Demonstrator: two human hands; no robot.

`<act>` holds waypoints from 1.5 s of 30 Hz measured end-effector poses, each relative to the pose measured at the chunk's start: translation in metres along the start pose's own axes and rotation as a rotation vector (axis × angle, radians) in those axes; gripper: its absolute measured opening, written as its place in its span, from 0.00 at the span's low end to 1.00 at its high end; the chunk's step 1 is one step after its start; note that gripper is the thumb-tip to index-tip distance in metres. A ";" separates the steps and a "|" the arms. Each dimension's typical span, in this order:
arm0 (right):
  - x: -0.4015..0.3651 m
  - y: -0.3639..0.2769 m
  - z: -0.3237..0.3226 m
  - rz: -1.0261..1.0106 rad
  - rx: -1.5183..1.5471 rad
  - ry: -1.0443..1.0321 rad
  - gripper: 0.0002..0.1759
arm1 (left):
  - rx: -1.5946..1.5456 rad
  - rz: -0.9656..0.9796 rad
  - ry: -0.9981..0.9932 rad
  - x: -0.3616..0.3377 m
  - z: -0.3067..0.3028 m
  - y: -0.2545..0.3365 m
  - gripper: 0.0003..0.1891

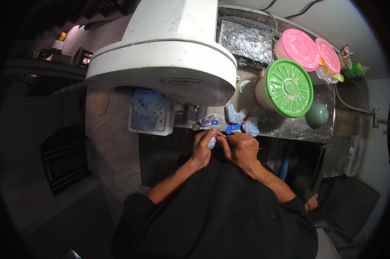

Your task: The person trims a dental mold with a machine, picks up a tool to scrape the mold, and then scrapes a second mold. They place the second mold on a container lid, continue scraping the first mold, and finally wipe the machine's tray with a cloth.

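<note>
My left hand (201, 149) is closed around a dental impression tray with a blue handle (214, 123) and pale blue-grey material (211, 143) showing between the fingers. Right beside it, my right hand (243, 150) is closed, its fingertips pinched close to that piece; anything between them is too small to make out. Just beyond the hands, another blue tray handle (233, 128) lies on the counter beside a pale blue lump (251, 126), likely dental plaster. A second pale blue lump (235, 114) sits behind it. A purple piece (208, 120) lies to the left.
A large white machine (160, 58) overhangs the counter, with a blue-topped white box (151, 127) at its left. To the right stand a green-lidded tub (290, 88), pink-lidded tubs (297, 48) and a green bowl (317, 115). Another person's hand (312, 202) shows at lower right.
</note>
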State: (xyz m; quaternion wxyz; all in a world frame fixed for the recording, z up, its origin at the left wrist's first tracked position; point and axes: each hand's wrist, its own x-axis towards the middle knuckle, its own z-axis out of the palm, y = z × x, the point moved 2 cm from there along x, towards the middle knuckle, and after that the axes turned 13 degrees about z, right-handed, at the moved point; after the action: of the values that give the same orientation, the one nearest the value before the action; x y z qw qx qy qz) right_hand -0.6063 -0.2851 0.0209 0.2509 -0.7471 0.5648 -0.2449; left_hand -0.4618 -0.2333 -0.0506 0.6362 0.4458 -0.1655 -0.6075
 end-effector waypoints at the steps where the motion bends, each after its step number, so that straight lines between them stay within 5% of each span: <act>1: 0.001 0.000 0.000 -0.012 0.000 0.008 0.15 | 0.030 0.030 -0.008 0.001 0.002 0.002 0.18; 41: 0.004 0.014 0.005 -0.150 0.151 0.041 0.09 | -0.262 -0.140 -0.132 0.005 -0.005 -0.001 0.23; 45: 0.005 0.012 0.007 -0.124 0.110 0.058 0.11 | -0.353 -0.270 -0.021 0.005 -0.004 -0.002 0.22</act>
State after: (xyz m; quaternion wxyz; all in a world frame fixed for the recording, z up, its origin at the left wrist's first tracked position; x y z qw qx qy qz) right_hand -0.6091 -0.2922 0.0077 0.2593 -0.7583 0.5102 -0.3120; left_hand -0.4592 -0.2360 -0.0553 0.6154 0.3394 -0.0018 -0.7114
